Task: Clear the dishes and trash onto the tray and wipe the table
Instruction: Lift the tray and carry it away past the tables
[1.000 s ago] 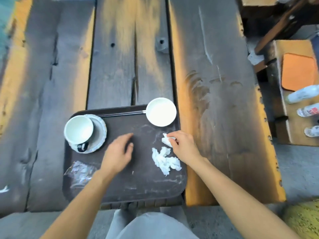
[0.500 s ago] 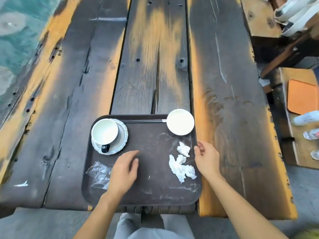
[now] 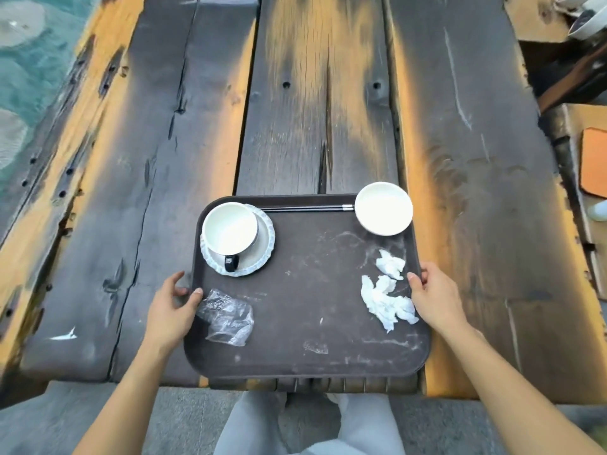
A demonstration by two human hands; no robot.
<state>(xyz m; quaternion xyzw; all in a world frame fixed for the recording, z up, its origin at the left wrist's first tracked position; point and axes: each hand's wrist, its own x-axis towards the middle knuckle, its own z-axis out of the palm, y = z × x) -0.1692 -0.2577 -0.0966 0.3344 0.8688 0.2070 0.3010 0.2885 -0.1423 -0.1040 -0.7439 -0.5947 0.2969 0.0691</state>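
A dark brown tray [image 3: 305,323] lies at the near edge of the wooden table [image 3: 322,110]. On it stand a white cup [image 3: 229,228] on a saucer [image 3: 262,254] at the back left and a white bowl [image 3: 383,207] at the back right. Black chopsticks [image 3: 305,209] lie along the far rim. Crumpled white napkins [image 3: 387,297] lie on the right and a clear plastic wrapper [image 3: 226,316] on the left. My left hand [image 3: 170,310] grips the tray's left rim. My right hand [image 3: 433,297] grips the right rim.
A wooden bench on the right carries an orange cloth [image 3: 594,162] and a white bottle [image 3: 597,210]. A small white scrap [image 3: 64,334] lies on the table at the near left. Teal ground shows beyond the table's left edge. My grey trousers [image 3: 308,428] show below.
My right hand let go of the napkin and went to the tray's right rim. My left hand left the tray's middle and took its left rim. The view pulled back.
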